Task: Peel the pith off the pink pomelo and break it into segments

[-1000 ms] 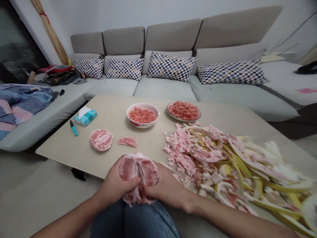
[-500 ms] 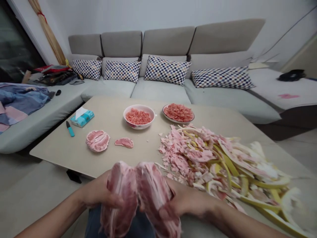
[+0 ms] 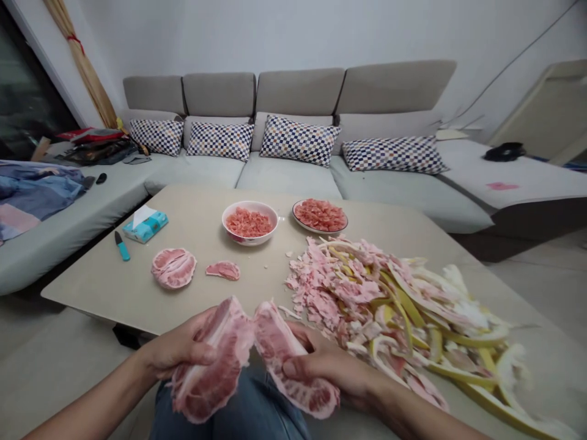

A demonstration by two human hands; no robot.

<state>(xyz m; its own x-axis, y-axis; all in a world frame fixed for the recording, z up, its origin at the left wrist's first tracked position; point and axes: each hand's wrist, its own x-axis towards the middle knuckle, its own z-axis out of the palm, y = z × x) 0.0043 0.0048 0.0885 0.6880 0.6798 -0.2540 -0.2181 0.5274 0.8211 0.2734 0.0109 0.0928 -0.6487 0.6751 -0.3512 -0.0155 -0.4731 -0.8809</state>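
My left hand [image 3: 186,345] grips a pink pomelo piece [image 3: 220,366], thumb across its membrane. My right hand [image 3: 323,360] is closed around another pomelo piece [image 3: 288,363], its thumb on the lower part. Both pieces hang over my lap at the table's near edge; their upper ends come close or touch, with a gap lower down. On the table beyond my left hand lie a larger peeled pomelo chunk [image 3: 173,269] and a single pomelo segment [image 3: 223,270]. A bowl [image 3: 250,240] and a plate [image 3: 320,230] farther back hold pink pulp.
A big heap of pomelo peel [image 3: 408,305] and pink membrane scraps [image 3: 316,281] covers the table's right side. A knife with a teal handle [image 3: 122,249] lies near a tissue pack [image 3: 145,225] at the left. Behind the table [image 3: 92,293] stands a long sofa [image 3: 288,174] with checkered cushions.
The two pomelo pieces have come apart at the bottom and tilted away from each other, one in each hand. The view has shifted slightly.
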